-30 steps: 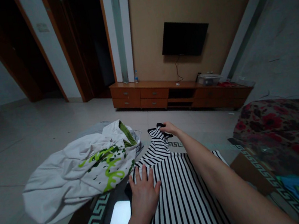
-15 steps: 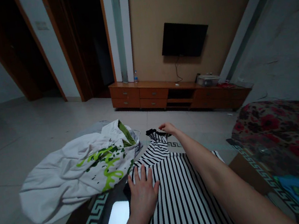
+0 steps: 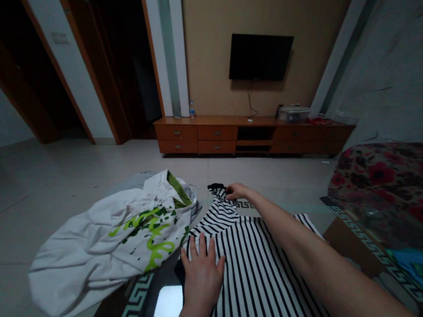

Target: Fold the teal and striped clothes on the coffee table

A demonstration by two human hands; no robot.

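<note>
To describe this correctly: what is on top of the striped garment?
On the striped garment, the left hand lies flat; the right hand is at its far end. Cloth under the hands is hidden.

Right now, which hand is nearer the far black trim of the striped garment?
Right: right hand is close beside the black trim; left hand lies flat on the striped garment, nearer the camera.

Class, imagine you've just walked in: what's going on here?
A person is handling a striped black-and-white garment laid over a patterned table. Their left hand lies spread on it, while the right hand is at the bunched, black-edged far end; whether its grip is closed cannot be told. A white garment with a green print lies to the left.
</note>
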